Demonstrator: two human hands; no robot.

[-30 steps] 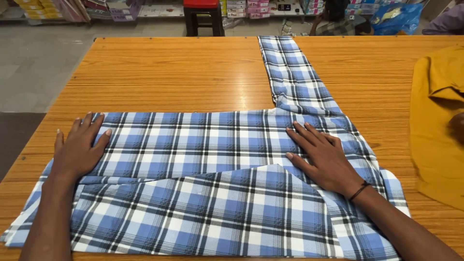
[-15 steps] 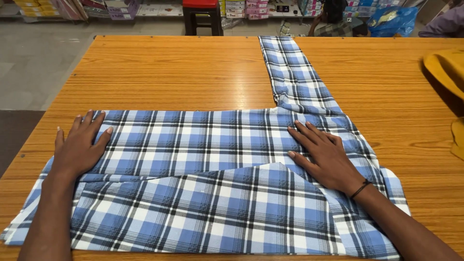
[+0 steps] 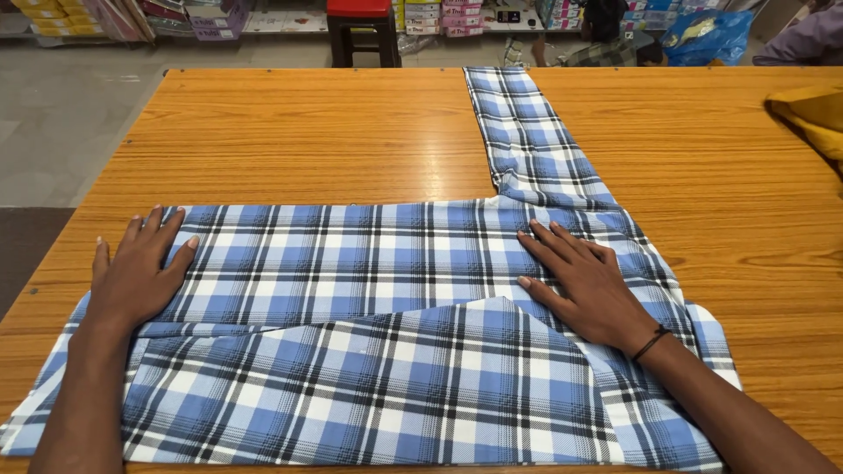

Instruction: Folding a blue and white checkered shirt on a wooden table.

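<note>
Nearest the person, a blue, white and black checked shirt lies spread flat on the wooden table, its near part folded up over itself so a doubled layer runs along the front edge. The left hand rests palm down on the cloth at about nine o'clock from the shirt's middle, fingers spread and flat, partly on the shirt's left edge and partly on bare wood. The right hand lies palm down at about three o'clock, fingers slightly fanned and pointing to ten o'clock, pressing the cloth just above the fold; a dark band circles that wrist. Neither hand pinches anything. The cloth looks thin, light and limp; I'd judge it will crease where pressed and slide readily on the smooth table, so flat palms suit it better than a tug, and any lift is best taken at a folded edge or corner with both hands. Farther out, at twelve o'clock, one sleeve stretches straight away to the far table edge. At two o'clock a yellow cloth lies at the right rim. Beyond the table stand a stool and shelves of boxed goods.
</note>
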